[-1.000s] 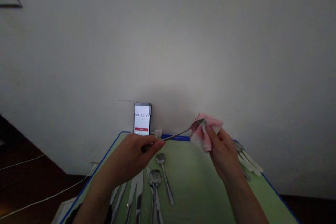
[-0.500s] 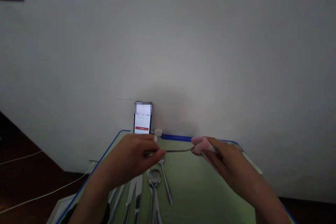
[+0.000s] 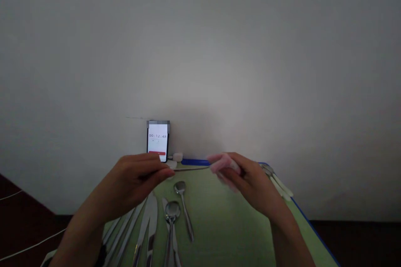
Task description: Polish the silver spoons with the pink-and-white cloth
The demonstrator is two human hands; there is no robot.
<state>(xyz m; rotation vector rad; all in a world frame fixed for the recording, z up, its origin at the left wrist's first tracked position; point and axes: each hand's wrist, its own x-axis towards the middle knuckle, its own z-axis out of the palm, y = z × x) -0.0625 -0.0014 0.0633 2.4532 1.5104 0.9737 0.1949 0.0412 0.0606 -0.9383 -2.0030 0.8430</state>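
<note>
My left hand [image 3: 138, 179] pinches one end of a thin metal piece of cutlery [image 3: 191, 170], held level above the green table. In my right hand [image 3: 253, 181] is a pink cloth [image 3: 223, 163], closed around the other end. The cloth hides that end, so I cannot tell which kind of cutlery it is. Below, between the hands, a small spoon [image 3: 185, 206] lies on its own. Left of it are larger spoons [image 3: 172, 210] stacked together, and table knives [image 3: 152, 217] are under my left forearm.
The green tabletop [image 3: 228, 229] has a blue edge and stands against a grey wall [image 3: 200, 50]. A phone [image 3: 158, 144] showing a timer leans at the back, beside a white plug [image 3: 177, 157]. White-handled cutlery [image 3: 280, 185] lies at the right rear. A white cable [image 3: 34, 245] runs at left.
The view has shifted, so the table items appear farther left. Both hands still hold the cutlery and cloth. The cloth is blurred and sits a little closer to my left hand.
</note>
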